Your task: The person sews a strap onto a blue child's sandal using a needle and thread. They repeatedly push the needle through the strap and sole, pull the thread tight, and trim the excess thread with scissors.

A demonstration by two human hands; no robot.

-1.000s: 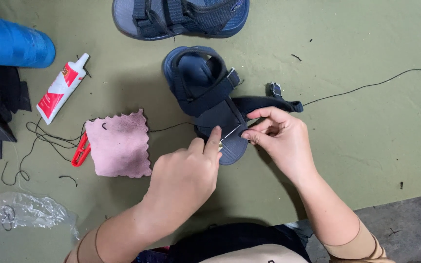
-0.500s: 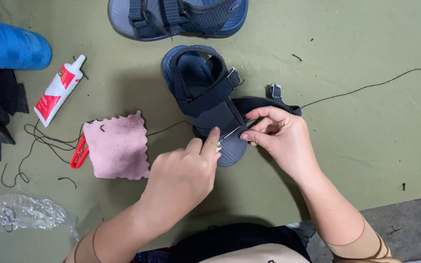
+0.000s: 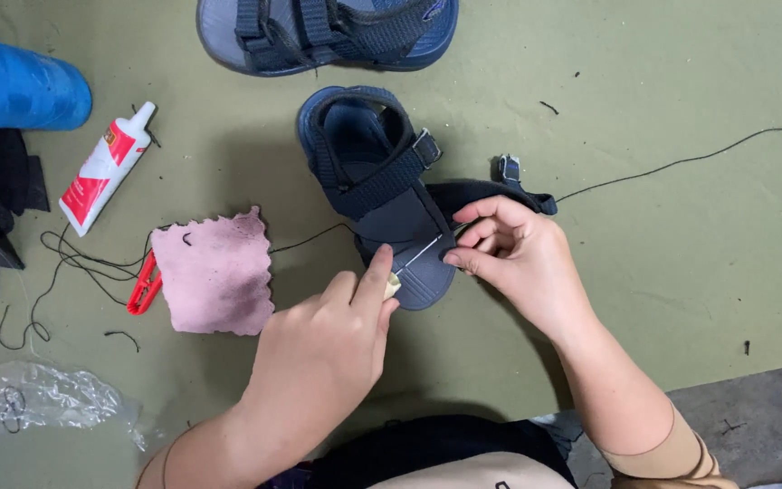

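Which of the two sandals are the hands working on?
The smaller navy sandal in the middle: both hands meet at its sole end, with a needle there. The other sandal lies untouched at the top edge.

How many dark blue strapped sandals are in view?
2. One dark blue strapped sandal lies mid-table, its toe end under both hands; the second blue sandal lies at the top edge, partly cut off by the frame.
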